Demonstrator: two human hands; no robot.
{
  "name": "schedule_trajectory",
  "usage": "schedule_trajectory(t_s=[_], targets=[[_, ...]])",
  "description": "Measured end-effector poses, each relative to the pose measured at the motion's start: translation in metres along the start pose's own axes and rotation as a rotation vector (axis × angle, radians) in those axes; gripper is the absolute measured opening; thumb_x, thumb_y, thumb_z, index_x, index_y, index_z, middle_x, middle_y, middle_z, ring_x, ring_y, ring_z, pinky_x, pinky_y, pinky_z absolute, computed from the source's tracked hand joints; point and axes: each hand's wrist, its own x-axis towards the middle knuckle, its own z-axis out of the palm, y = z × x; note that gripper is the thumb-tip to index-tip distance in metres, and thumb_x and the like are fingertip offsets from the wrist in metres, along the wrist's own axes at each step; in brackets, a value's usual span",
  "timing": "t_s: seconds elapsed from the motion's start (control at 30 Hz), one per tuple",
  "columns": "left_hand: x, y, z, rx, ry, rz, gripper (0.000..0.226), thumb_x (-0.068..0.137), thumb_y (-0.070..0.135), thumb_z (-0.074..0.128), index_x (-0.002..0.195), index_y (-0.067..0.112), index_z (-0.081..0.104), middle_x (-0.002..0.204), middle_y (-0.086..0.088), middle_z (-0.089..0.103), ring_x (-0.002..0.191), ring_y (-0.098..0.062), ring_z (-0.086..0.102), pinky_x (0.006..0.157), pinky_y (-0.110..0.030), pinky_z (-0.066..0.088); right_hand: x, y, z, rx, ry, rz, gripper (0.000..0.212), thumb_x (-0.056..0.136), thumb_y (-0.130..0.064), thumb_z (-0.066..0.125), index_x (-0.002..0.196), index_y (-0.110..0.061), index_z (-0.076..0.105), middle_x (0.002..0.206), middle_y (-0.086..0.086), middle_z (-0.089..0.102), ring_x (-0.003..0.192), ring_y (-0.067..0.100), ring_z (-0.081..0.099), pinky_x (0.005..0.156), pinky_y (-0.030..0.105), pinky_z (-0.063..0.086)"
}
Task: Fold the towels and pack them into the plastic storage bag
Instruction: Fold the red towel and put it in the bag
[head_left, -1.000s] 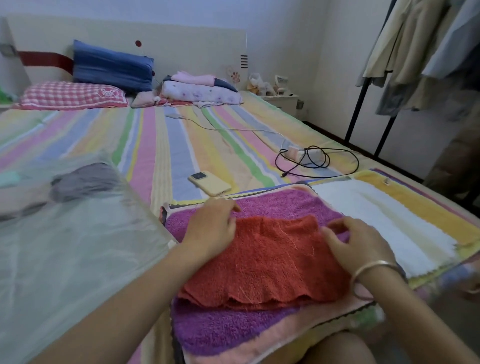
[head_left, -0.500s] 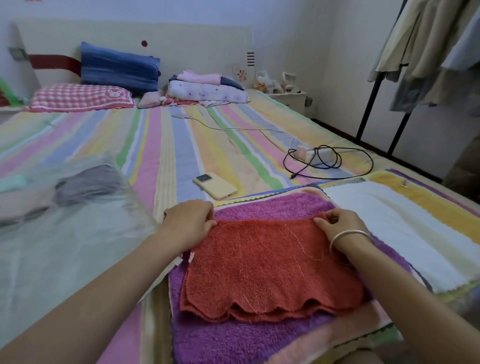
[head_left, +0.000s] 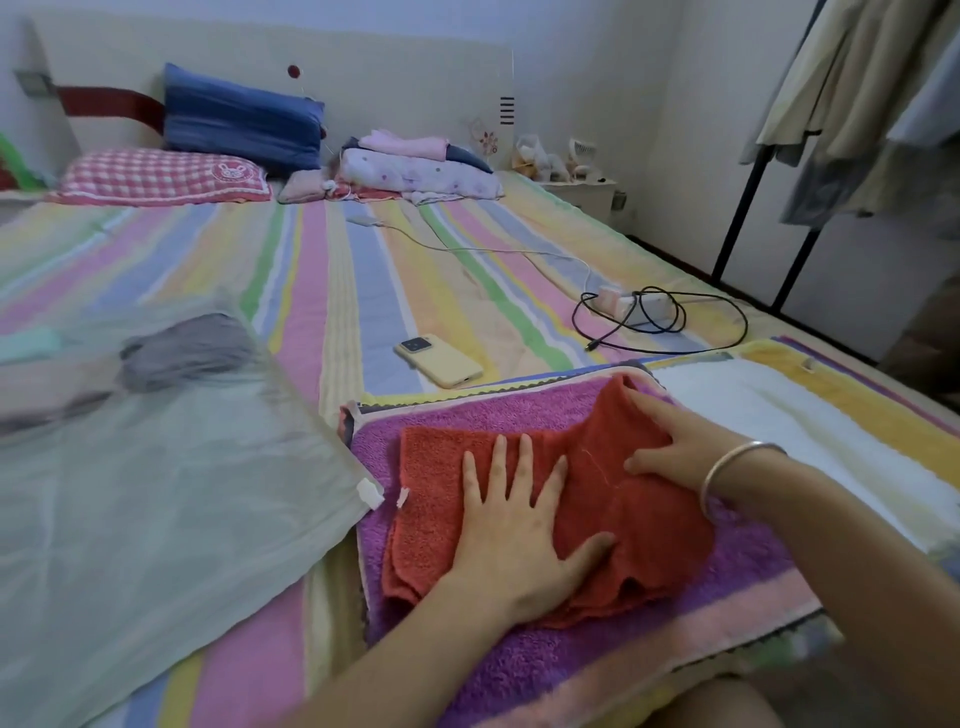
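Both hands have left the far corners of the red towel (head_left: 431, 467). The left hand (head_left: 514, 525) pins it on the purple towel (head_left: 467, 410), fingers spread. The right hand (head_left: 675, 447), fingers nearly straight, pushes its right side over. It looks mid-fold. Next, flatten the crease and move it to the plastic storage bag (head_left: 156, 493) just beside.

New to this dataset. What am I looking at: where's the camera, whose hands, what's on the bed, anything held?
No machine here: a person works bare-handed. All pictures come from a wide-angle camera on their head, looking forward and down. The left hand lies flat, fingers straight, on a red towel; the right hand, wearing a bangle, rests on the same towel. Neither grips anything. The red towel sits on a purple towel on the striped bed sheet. Left of it lies the clear plastic storage bag; beyond are a yellow phone and a black cable.
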Motion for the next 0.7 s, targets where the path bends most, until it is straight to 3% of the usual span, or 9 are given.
schedule_trajectory(t_s=[0.07, 0.13, 0.2, 0.3, 0.37, 0.47, 0.53, 0.6, 0.7], targets=[[0.000, -0.003, -0.006, -0.195, 0.102, 0.033, 0.091, 0.080, 0.080, 0.000, 0.154, 0.030, 0.017, 0.163, -0.005, 0.003, 0.150, -0.022, -0.007, 0.119, -0.050, -0.007, -0.001, -0.028, -0.003, 0.007, 0.056, -0.056, 0.095, 0.056, -0.043, 0.069, 0.144, -0.039, 0.034, 0.138, -0.003, 0.045, 0.108, 0.014, 0.055, 0.092, 0.028, 0.047], [-0.005, -0.013, -0.017, -0.603, 0.314, 0.011, 0.057, 0.094, 0.046, 0.028, 0.141, 0.021, 0.046, 0.149, 0.000, 0.042, 0.141, -0.011, 0.032, 0.119, -0.038, 0.020, -0.003, -0.062, 0.002, -0.015, 0.055, -0.116, 0.086, 0.069, -0.034, 0.070, 0.146, -0.037, 0.031, 0.133, 0.001, 0.053, 0.105, 0.017, 0.057, 0.085, 0.020, 0.047], [-0.009, -0.031, -0.036, -0.986, 0.483, -0.215, 0.034, 0.095, 0.016, 0.040, 0.120, 0.018, 0.064, 0.117, 0.007, 0.067, 0.109, -0.004, 0.061, 0.100, -0.033, 0.047, -0.007, -0.098, 0.019, -0.041, 0.015, -0.173, 0.078, 0.083, -0.022, 0.068, 0.149, -0.032, 0.026, 0.137, 0.001, 0.050, 0.102, 0.017, 0.056, 0.066, 0.006, 0.040], [-0.020, -0.065, -0.065, -1.514, 0.252, -0.662, 0.031, 0.101, 0.022, 0.037, 0.096, 0.015, 0.067, 0.066, 0.005, 0.070, 0.052, -0.007, 0.064, 0.052, -0.022, 0.051, -0.011, -0.128, 0.060, 0.309, -0.224, -0.117, 0.072, 0.091, -0.016, 0.062, 0.150, -0.029, 0.021, 0.132, 0.012, 0.049, 0.061, 0.019, 0.068, 0.044, 0.018, 0.049], [-0.029, -0.085, -0.075, -1.550, 0.031, -0.797, 0.038, 0.103, 0.036, 0.033, 0.091, 0.015, 0.063, 0.055, 0.004, 0.064, 0.045, -0.010, 0.058, 0.048, -0.022, 0.046, -0.016, -0.132, 0.077, 0.482, -0.277, -0.062, 0.064, 0.095, -0.012, 0.056, 0.149, -0.027, 0.023, 0.123, 0.016, 0.048, 0.043, 0.017, 0.061, 0.038, 0.027, 0.051], [-0.034, -0.092, -0.074, -1.456, -0.082, -0.713, 0.034, 0.099, 0.042, 0.045, 0.105, 0.015, 0.064, 0.082, -0.002, 0.072, 0.071, -0.017, 0.066, 0.059, -0.027, 0.051, -0.015, -0.116, 0.077, 0.520, -0.099, -0.103, 0.046, 0.095, -0.005, 0.053, 0.137, -0.021, 0.043, 0.124, 0.011, 0.052, 0.060, 0.028, 0.067, 0.049, 0.041, 0.058], [-0.035, -0.087, -0.065, -1.277, -0.031, -0.623, 0.032, 0.089, 0.042, 0.065, 0.111, 0.019, 0.062, 0.092, 0.001, 0.073, 0.080, -0.013, 0.069, 0.064, -0.026, 0.053, -0.016, -0.094, 0.072, 0.500, 0.054, -0.168, 0.033, 0.092, -0.002, 0.054, 0.117, -0.024, 0.055, 0.107, 0.005, 0.061, 0.066, 0.027, 0.068, 0.054, 0.045, 0.058], [-0.034, -0.080, -0.056, -1.076, 0.068, -0.533, 0.061, 0.074, 0.037, 0.081, 0.124, 0.023, 0.049, 0.098, 0.002, 0.071, 0.087, -0.014, 0.069, 0.077, -0.031, 0.056, -0.021, -0.073, 0.070, 0.378, 0.194, -0.250, 0.033, 0.089, -0.002, 0.057, 0.096, -0.034, 0.060, 0.091, -0.006, 0.067, 0.069, 0.024, 0.068, 0.056, 0.044, 0.058], [-0.036, -0.076, -0.048, -0.835, 0.142, -0.412, 0.090, 0.071, 0.031, 0.075, 0.147, 0.031, 0.027, 0.116, -0.006, 0.068, 0.105, -0.020, 0.066, 0.097, -0.039, 0.050, -0.037, -0.047, 0.079, 0.172, 0.331, -0.393, 0.030, 0.083, -0.011, 0.063, 0.086, -0.041, 0.062, 0.082, -0.017, 0.068, 0.074, 0.008, 0.064, 0.070, 0.037, 0.055]])
